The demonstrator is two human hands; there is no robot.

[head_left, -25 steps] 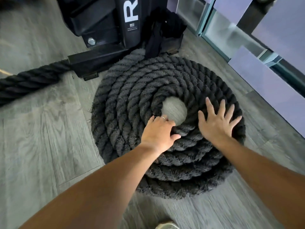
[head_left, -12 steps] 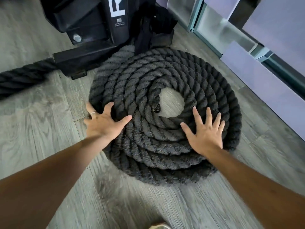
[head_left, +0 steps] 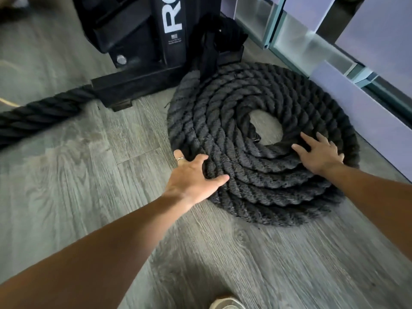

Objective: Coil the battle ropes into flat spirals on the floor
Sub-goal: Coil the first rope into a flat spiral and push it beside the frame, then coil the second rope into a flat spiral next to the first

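Observation:
A thick black battle rope lies wound into a flat spiral (head_left: pixel 225 121) on the grey wood floor (head_left: pixel 66 179), with a small bare hole at its centre. My left hand (head_left: pixel 191 177) rests flat on the coil's near-left outer turns, fingers spread, a ring on one finger. My right hand (head_left: pixel 321 153) presses flat on the near-right turns beside the hole, fingers apart. Neither hand grips the rope. A second stretch of black rope (head_left: pixel 38 114) runs off to the left edge.
A black rig base (head_left: pixel 138 85) with white lettering stands right behind the coil, a black strap (head_left: pixel 209 50) hanging against it. A pale lilac wall panel (head_left: pixel 365 112) and glass frames run along the right, close to the coil. My shoe tip (head_left: pixel 226 303) shows at the bottom.
My left hand went from the coil's centre to its near-left outer edge. The right hand slid slightly toward the right rim. The view shifted, putting the coil further right.

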